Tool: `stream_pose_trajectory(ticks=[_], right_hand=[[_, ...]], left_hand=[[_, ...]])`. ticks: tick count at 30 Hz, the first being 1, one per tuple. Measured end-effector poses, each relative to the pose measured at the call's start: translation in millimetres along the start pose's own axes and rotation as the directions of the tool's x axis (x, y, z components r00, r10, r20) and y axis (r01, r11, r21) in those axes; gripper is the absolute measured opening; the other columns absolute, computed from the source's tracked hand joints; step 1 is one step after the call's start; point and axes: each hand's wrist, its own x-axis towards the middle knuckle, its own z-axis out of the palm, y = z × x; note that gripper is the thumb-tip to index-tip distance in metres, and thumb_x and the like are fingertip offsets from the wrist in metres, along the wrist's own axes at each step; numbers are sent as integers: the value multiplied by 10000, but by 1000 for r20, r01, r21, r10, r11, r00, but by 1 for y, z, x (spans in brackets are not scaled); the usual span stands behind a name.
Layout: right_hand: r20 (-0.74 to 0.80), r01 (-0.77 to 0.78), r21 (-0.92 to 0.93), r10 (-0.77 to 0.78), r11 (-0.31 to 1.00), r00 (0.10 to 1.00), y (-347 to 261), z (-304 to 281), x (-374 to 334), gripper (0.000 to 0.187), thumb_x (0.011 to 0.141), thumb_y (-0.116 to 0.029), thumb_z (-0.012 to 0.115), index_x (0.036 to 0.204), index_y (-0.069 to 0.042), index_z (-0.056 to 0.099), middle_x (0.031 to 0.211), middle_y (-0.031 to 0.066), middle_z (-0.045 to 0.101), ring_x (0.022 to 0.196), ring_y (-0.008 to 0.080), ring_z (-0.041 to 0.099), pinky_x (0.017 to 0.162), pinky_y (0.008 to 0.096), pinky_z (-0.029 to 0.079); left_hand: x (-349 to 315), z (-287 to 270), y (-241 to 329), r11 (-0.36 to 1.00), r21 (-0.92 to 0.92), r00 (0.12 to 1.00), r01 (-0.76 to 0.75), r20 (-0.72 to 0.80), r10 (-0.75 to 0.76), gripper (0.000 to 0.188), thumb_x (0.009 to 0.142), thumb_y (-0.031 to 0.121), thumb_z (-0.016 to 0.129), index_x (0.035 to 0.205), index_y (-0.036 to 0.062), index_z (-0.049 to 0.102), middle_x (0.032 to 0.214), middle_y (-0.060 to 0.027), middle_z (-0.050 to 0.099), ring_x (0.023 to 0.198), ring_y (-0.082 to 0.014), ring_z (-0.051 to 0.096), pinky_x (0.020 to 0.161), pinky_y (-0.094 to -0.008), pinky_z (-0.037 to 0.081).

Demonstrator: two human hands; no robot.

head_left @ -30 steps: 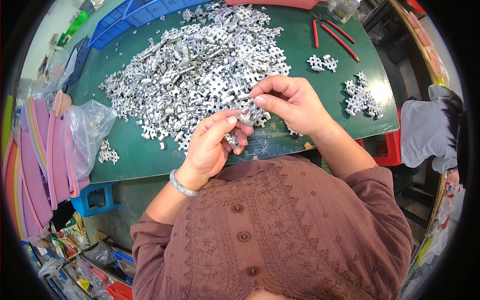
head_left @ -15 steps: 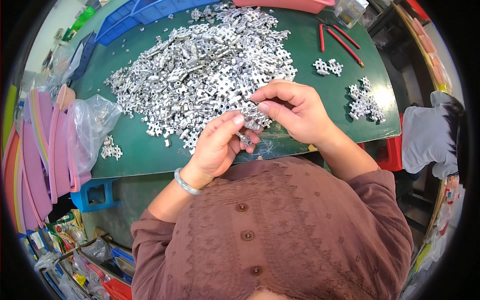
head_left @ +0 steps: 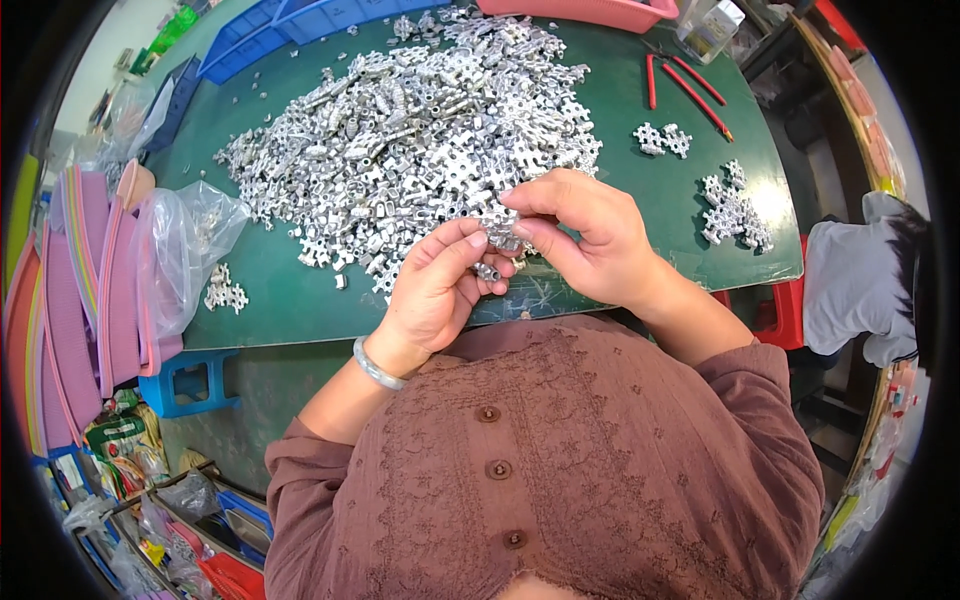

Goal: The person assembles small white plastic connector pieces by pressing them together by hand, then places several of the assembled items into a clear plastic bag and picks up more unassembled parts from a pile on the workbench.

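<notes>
Close to the near table edge, my two hands meet over small silver metal castings. My left hand (head_left: 435, 285), with a pale bangle (head_left: 376, 364) at its wrist, is closed round a small silver metal part (head_left: 486, 270) that pokes out between the fingers. My right hand (head_left: 590, 235) pinches a silver cross-shaped metal part (head_left: 503, 232) with thumb and forefinger, right above the left fingertips. Whether the two parts are joined cannot be made out. Just beyond the hands spreads a large heap of similar silver metal parts (head_left: 400, 150).
On the green table (head_left: 290, 320) lie red-handled pliers (head_left: 690, 90) at far right, and small clusters of metal parts (head_left: 737, 208) nearer. Blue bins (head_left: 330, 18) and a pink tray (head_left: 590, 10) line the back. A plastic bag (head_left: 180, 260) hangs at left. Someone in grey (head_left: 860, 270) is at right.
The part in my right fingers has turned and sits slightly more over the left hand. The whole view has shifted a little; both hands stay together.
</notes>
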Motion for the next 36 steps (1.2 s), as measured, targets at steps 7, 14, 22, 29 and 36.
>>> stream_pose_trajectory(ticks=[7,14,22,29,36], right_hand=[[-8,-15,1,15,1000,1000,-1,0,-1,205,704,24,593,900,-35,573,732,81,561,633,228,556,555,295,439],[-4,-155,104,156,982,988,1,0,-3,177,742,22,574,914,-21,580,774,87,585,660,179,583,579,257,459],[-25,-89,99,92,991,995,4,0,-2,140,741,30,572,873,-14,582,771,88,583,668,189,582,584,260,458],[-32,-46,93,50,995,998,4,-2,-2,131,717,44,582,832,-19,577,748,83,574,661,196,575,572,266,450],[-9,-61,73,62,995,998,2,-16,-8,113,722,44,577,816,-18,563,743,77,566,672,194,560,596,263,447]], left_hand=[[-2,4,1,998,58,999,-25,-34,27,125,868,90,466,956,35,536,875,-91,587,764,-186,570,621,-282,465],[-6,8,2,999,47,997,-23,-75,27,98,849,64,504,931,43,553,894,-111,606,751,-162,579,634,-280,466],[-6,9,4,996,75,995,-48,-82,54,131,842,48,510,964,30,552,894,-90,598,756,-155,575,645,-276,468],[-6,9,2,993,106,997,-52,-52,58,156,841,41,500,992,36,544,914,-91,589,794,-177,578,669,-299,483],[-3,16,-1,986,166,998,8,-60,2,159,855,53,479,998,17,537,909,-99,591,754,-161,558,639,-283,457]])
